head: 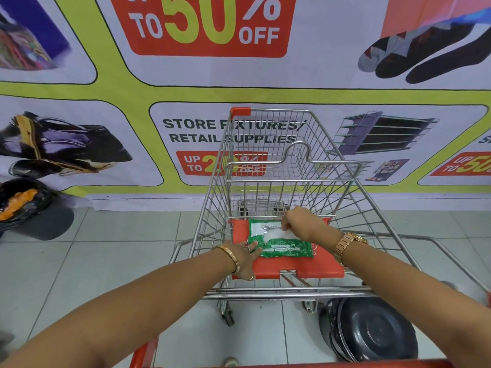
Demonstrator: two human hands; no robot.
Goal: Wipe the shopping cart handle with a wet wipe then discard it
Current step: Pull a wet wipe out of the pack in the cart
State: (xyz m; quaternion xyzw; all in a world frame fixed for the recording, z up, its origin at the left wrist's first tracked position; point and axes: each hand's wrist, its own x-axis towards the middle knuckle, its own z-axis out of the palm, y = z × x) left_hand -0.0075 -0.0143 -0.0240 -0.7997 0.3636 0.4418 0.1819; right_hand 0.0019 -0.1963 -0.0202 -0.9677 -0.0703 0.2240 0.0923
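Observation:
A green pack of wet wipes lies on the red child-seat flap of a wire shopping cart. My left hand presses flat on the pack's left end and the flap. My right hand pinches a white wet wipe at the pack's opening; the wipe is partly out. The cart's red handle runs along the bottom edge of the view, mostly cut off.
A black round bin stands on the tiled floor under the cart's near right side. A black bag with orange contents sits at the far left. A sale banner covers the wall right behind the cart.

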